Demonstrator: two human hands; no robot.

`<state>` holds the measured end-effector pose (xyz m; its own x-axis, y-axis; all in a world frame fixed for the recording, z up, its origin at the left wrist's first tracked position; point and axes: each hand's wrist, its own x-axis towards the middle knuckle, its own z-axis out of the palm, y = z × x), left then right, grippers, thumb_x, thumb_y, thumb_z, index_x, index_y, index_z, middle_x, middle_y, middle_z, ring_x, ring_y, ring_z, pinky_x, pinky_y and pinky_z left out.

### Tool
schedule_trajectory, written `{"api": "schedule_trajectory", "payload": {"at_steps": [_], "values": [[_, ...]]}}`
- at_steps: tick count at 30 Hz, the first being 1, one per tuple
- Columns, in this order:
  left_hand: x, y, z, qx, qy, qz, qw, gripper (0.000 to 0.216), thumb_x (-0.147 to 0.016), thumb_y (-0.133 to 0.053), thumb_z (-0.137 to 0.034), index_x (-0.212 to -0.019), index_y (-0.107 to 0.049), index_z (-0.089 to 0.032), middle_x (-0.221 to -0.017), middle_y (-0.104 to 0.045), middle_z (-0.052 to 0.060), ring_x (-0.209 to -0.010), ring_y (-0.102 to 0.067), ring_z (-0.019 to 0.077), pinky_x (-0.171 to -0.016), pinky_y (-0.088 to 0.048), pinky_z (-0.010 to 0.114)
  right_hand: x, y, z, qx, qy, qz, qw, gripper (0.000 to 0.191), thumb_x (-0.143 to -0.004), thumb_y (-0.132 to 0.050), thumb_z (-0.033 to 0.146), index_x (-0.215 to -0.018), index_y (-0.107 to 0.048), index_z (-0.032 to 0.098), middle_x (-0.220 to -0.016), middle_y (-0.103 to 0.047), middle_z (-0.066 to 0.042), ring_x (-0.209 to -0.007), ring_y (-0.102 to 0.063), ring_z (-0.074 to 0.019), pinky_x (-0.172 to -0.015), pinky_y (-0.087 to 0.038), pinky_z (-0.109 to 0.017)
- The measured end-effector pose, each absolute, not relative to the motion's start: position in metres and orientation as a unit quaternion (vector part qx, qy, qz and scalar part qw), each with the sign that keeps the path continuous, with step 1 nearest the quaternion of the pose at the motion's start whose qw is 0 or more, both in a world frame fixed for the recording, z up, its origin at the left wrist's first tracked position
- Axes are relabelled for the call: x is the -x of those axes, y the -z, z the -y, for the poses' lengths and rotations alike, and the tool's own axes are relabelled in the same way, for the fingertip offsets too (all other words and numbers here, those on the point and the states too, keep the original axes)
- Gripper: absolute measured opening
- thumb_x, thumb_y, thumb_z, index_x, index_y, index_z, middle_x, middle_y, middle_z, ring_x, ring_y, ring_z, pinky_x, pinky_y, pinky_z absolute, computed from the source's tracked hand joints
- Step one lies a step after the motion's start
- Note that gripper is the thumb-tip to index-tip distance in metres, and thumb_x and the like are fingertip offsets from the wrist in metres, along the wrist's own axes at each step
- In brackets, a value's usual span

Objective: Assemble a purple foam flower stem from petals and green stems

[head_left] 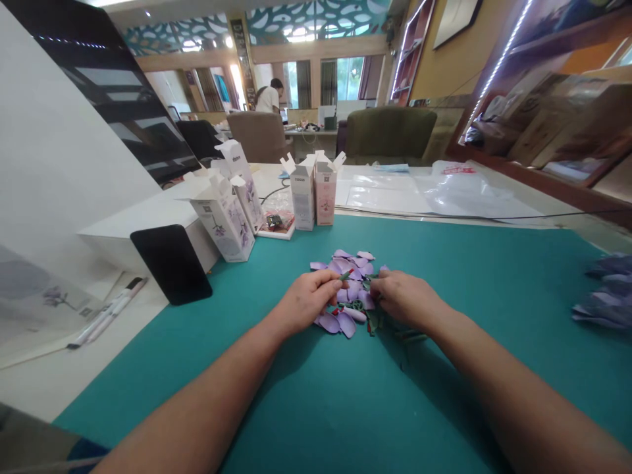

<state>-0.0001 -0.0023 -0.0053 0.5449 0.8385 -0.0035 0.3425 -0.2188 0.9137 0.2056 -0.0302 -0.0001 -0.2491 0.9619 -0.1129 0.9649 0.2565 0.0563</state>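
A loose pile of pale purple petal pieces (pixel 347 324) lies in the middle of the green mat, mixed with small green and red parts. Pinched between the thumb and forefinger of my left hand (pixel 309 299) is a small green piece with a red tip (pixel 347 274), held just above the left side of the pile. My right hand (pixel 405 296) is at the pile's right edge, fingers bent and closed together among the pieces. What those fingers grip, if anything, is hidden. Thin green stems (pixel 411 336) lie beneath the right wrist.
Several open flower-printed boxes (pixel 326 194) stand behind the mat (pixel 306 408). At left a black tablet-like panel (pixel 171 264) leans beside markers (pixel 111 315). More purple pieces (pixel 607 296) sit at the far right. Clear plastic bags (pixel 469 187) lie behind, and a person (pixel 268 99) is in the background.
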Motion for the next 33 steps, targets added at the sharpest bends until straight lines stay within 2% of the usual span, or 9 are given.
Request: {"api": "schedule_trajectory", "payload": {"at_steps": [6, 11, 15, 19, 22, 25, 29, 33], "values": [[-0.001, 0.003, 0.003, -0.739, -0.262, -0.399, 0.476, 0.029, -0.086, -0.043, -0.035, -0.087, -0.063, -0.014, -0.063, -0.053, -0.003, -0.051, -0.045, 0.0086, -0.050, -0.037, 0.021, -0.201, 0.002, 0.030, -0.590, -0.012, -0.804, 0.072, 0.023, -0.080, -0.045, 0.010, -0.086, -0.066, 0.018, -0.095, -0.063, -0.010, -0.088, -0.057, -0.0226, -0.063, -0.037, -0.028], [-0.002, 0.001, 0.005, -0.739, -0.267, -0.398, 0.474, 0.028, -0.085, -0.044, -0.034, -0.083, -0.062, -0.013, -0.062, -0.054, -0.003, -0.050, -0.046, 0.0089, -0.051, -0.038, 0.022, -0.205, -0.001, 0.029, -0.580, -0.028, -0.813, 0.052, 0.017, -0.076, -0.049, 0.010, -0.082, -0.063, 0.017, -0.093, -0.062, -0.010, -0.087, -0.057, -0.0228, -0.063, -0.036, -0.028], [-0.002, 0.001, 0.005, -0.735, -0.270, -0.400, 0.476, 0.027, -0.085, -0.044, -0.034, -0.081, -0.061, -0.014, -0.063, -0.055, -0.002, -0.050, -0.045, 0.0089, -0.051, -0.037, 0.022, -0.214, -0.005, 0.027, -0.616, 0.013, -0.788, -0.022, 0.008, -0.076, -0.054, 0.019, -0.082, -0.059, 0.019, -0.086, -0.063, -0.007, -0.080, -0.056, -0.0204, -0.058, -0.032, -0.027], [-0.001, 0.002, 0.004, -0.737, -0.268, -0.399, 0.475, 0.028, -0.085, -0.044, -0.034, -0.084, -0.063, -0.013, -0.063, -0.054, -0.002, -0.051, -0.045, 0.0090, -0.050, -0.036, 0.022, -0.218, -0.006, 0.023, -0.644, 0.116, -0.744, -0.136, 0.007, -0.073, -0.052, 0.017, -0.079, -0.055, 0.020, -0.072, -0.061, -0.001, -0.066, -0.053, -0.0154, -0.057, -0.033, -0.026], [-0.001, 0.001, 0.004, -0.739, -0.262, -0.401, 0.473, 0.029, -0.085, -0.044, -0.034, -0.087, -0.064, -0.013, -0.062, -0.053, -0.002, -0.050, -0.044, 0.0088, -0.049, -0.035, 0.021, -0.216, -0.004, 0.021, -0.589, 0.289, -0.704, -0.270, 0.018, -0.073, -0.053, 0.023, -0.091, -0.056, 0.020, -0.073, -0.060, 0.000, -0.067, -0.055, -0.0148, -0.061, -0.040, -0.026], [-0.001, 0.000, 0.005, -0.741, -0.266, -0.394, 0.474, 0.029, -0.085, -0.044, -0.032, -0.093, -0.064, -0.013, -0.061, -0.052, -0.003, -0.051, -0.043, 0.0088, -0.050, -0.035, 0.021, -0.211, -0.004, 0.021, -0.531, 0.418, -0.655, -0.337, 0.036, -0.070, -0.057, 0.032, -0.103, -0.055, 0.017, -0.072, -0.058, 0.001, -0.065, -0.054, -0.0143, -0.058, -0.041, -0.027], [-0.001, 0.000, 0.005, -0.737, -0.286, -0.385, 0.477, 0.032, -0.084, -0.045, -0.029, -0.107, -0.062, -0.015, -0.060, -0.052, -0.003, -0.052, -0.045, 0.0096, -0.052, -0.037, 0.022, -0.203, -0.007, 0.024, -0.516, 0.433, -0.642, -0.367, 0.040, -0.068, -0.059, 0.031, -0.105, -0.057, 0.018, -0.070, -0.057, 0.001, -0.062, -0.051, -0.0131, -0.054, -0.039, -0.026], [-0.001, 0.001, 0.005, -0.730, -0.284, -0.386, 0.487, 0.029, -0.084, -0.047, -0.030, -0.103, -0.062, -0.015, -0.064, -0.054, -0.002, -0.052, -0.047, 0.0098, -0.053, -0.039, 0.022, -0.198, -0.008, 0.026, -0.517, 0.409, -0.648, -0.381, 0.035, -0.068, -0.059, 0.031, -0.101, -0.058, 0.019, -0.064, -0.053, 0.003, -0.058, -0.049, -0.0129, -0.052, -0.036, -0.026]]}}
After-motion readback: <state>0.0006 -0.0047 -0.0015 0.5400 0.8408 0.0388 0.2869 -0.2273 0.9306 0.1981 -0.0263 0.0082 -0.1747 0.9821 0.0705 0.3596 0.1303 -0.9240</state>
